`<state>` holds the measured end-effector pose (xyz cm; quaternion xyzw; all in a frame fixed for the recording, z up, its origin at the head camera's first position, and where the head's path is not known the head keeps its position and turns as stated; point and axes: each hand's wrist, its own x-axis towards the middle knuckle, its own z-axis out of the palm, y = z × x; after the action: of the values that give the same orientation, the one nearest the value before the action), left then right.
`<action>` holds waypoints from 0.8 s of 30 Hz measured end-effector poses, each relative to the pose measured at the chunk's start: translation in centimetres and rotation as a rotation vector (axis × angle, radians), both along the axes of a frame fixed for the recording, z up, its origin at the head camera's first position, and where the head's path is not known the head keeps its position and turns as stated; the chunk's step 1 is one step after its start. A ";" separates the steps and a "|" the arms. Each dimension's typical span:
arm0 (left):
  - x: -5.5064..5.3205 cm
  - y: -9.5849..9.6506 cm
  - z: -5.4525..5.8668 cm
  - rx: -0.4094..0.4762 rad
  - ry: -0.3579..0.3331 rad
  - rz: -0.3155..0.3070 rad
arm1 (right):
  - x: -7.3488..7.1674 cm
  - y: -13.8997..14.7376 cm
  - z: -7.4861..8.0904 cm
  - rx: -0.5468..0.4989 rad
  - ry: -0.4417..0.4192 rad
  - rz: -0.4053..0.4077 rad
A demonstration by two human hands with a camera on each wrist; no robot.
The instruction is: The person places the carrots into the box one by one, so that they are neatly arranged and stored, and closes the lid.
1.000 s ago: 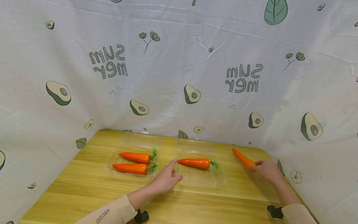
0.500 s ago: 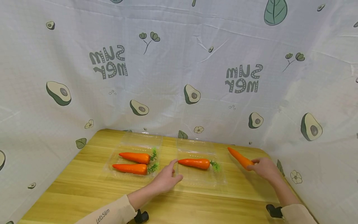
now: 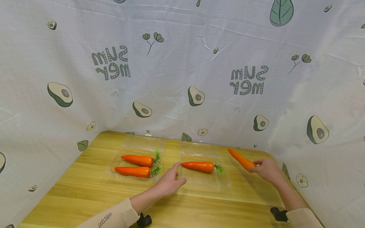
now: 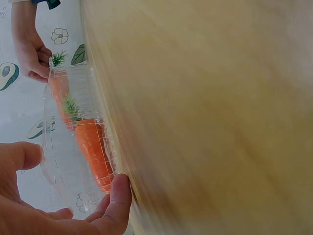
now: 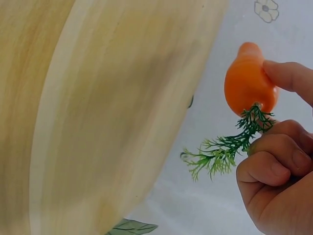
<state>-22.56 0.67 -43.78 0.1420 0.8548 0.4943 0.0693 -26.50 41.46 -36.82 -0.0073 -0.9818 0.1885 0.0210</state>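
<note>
An orange carrot (image 3: 241, 160) with a green leafy top (image 5: 254, 125) is pinched by its thick end in my right hand (image 3: 268, 172), held above the table at the right, its tip pointing up and left. My left hand (image 3: 170, 182) rests by the left edge of an open clear plastic box (image 3: 199, 182), index finger stretched to that edge, thumb apart. Inside that box lies one carrot (image 3: 198, 166), its tip beside my left index finger; the left wrist view shows it through the box wall.
Left of my left hand, a second open clear box (image 3: 114, 164) holds two carrots, an upper one (image 3: 137, 160) and a lower one (image 3: 132, 171). Both lids lean back at the far side. A white printed curtain (image 3: 168, 72) hangs behind the wooden table (image 3: 94, 190).
My right hand has carried its carrot a little to the left, toward the right-hand box. The left hand and the other carrots have stayed in place.
</note>
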 end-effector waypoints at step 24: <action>-0.1 0.0 0.0 -0.002 0.002 0.006 | 0.5 -2.8 1.2 -0.035 0.013 0.085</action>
<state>-22.62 0.71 -43.78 0.1401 0.8558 0.4935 0.0671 -26.00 38.66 -35.61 0.0353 -0.9777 0.2062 0.0191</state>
